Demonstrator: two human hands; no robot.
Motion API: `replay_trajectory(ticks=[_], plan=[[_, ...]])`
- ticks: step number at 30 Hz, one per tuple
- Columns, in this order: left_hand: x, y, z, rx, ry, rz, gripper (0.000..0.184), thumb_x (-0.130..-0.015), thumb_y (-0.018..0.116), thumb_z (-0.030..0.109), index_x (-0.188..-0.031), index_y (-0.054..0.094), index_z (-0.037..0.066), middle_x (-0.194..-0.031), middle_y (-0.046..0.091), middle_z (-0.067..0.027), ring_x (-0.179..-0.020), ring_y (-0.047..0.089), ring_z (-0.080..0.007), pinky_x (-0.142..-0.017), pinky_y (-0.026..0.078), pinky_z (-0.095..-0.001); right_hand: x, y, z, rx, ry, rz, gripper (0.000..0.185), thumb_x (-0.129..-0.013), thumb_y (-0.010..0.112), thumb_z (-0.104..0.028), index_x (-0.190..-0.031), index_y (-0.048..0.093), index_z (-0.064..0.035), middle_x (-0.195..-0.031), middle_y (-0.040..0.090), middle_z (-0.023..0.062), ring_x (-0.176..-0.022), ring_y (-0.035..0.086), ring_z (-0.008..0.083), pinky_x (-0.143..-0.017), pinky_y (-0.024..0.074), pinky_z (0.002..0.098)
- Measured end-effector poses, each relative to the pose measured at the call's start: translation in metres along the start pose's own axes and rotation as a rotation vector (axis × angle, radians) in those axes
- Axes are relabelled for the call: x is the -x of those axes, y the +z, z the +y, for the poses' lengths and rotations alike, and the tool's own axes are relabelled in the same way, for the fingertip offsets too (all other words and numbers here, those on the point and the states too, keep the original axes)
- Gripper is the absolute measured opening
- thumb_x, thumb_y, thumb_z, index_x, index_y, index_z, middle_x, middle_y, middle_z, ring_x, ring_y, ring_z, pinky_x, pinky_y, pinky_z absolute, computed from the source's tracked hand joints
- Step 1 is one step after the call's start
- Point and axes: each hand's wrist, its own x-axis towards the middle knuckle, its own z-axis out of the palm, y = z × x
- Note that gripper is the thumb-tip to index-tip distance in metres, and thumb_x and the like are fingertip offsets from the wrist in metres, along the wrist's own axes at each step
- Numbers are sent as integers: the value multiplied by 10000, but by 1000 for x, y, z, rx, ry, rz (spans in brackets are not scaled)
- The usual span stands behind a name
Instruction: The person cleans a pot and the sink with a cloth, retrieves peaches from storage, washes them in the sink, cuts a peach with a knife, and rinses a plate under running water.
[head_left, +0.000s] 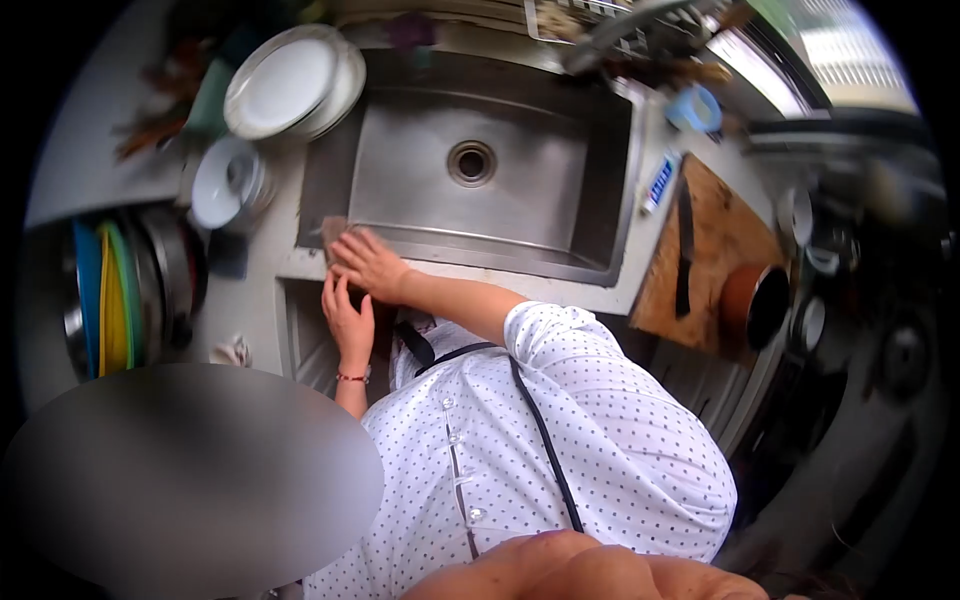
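At the near left corner of the steel sink [470, 215], my right hand [372, 268] reaches across my body. Its fingers press over a small brownish pad [335, 230], partly hidden beneath them; I cannot tell whether it is cloth or sponge. My left hand [348, 322], with a red bracelet at the wrist, is just below the right one, by the counter's front edge. Its fingers are spread and nothing shows in them. The sink basin holds no dishes, and its drain [471, 163] is uncovered.
White plates [285, 85] and stacked bowls [228, 185] stand left of the sink. Colourful trays [110, 295] are racked farther left. On the right are a blue-and-white packet [660, 182], a blue cup [695, 108], a wooden board [715, 225], a black-handled knife [684, 240] and a brown pot [748, 308].
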Motion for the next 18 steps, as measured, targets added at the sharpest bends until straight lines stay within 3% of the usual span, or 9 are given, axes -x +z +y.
replay_trajectory(ticks=[2,8,10,12,14,16,17,18], plan=[[-10,5,2,-23,63,-53,510,-674,603,39,-1152,426,27,-1256,343,-174,-1159,322,-334,-971,268,-401,6,3,4,92,-23,-38,506,-774,420,-283,-1243,388,-97,-1386,179,126,-1287,134,289,-1029,74,472],[-17,27,49,33,401,-327,514,-668,600,60,-1155,439,43,-1271,331,-173,-1161,324,-330,-957,284,-401,87,-39,24,-100,167,30,473,-748,470,-275,-1158,468,-40,-1349,273,104,-1269,201,251,-1037,132,417],[-17,37,68,88,465,-386,499,-661,617,65,-1134,458,50,-1270,335,-169,-1152,335,-329,-948,292,-396,128,-75,26,-220,232,211,464,-690,558,-234,-1089,492,-7,-1248,390,125,-1188,321,280,-998,235,422],[-17,44,87,46,598,-502,479,-661,626,69,-1114,471,52,-1266,343,-160,-1143,345,-327,-942,299,-394,167,-107,28,-292,371,224,444,-671,592,-197,-1071,498,-29,-1187,433,124,-1142,368,282,-976,278,394],[-20,55,107,35,677,-490,451,-665,620,61,-1095,483,54,-1264,348,-153,-1137,351,-324,-938,303,-392,215,-97,44,-204,469,359,376,-676,585,-146,-1036,527,-54,-1111,491,118,-1051,454,287,-912,352,369],[-24,66,123,-2,693,-499,434,-665,619,56,-1080,493,52,-1261,352,-150,-1135,355,-323,-938,303,-392,256,-97,58,-259,699,355,319,-671,572,-90,-989,555,-68,-1019,544,114,-946,520,290,-836,407,350],[-26,72,132,25,690,-478,416,-665,617,49,-1065,502,48,-1257,357,-150,-1132,360,-322,-936,306,-391,270,-107,63,-334,794,493,304,-655,564,-55,-959,570,-69,-948,569,117,-873,546,288,-754,439,349],[-28,78,142,31,720,-490,416,-665,617,49,-1065,502,48,-1257,357,-150,-1132,360,-322,-936,306,-391,280,-118,70,-317,817,511,304,-655,564,-55,-959,570,-69,-948,569,117,-873,546,288,-754,439,349]])
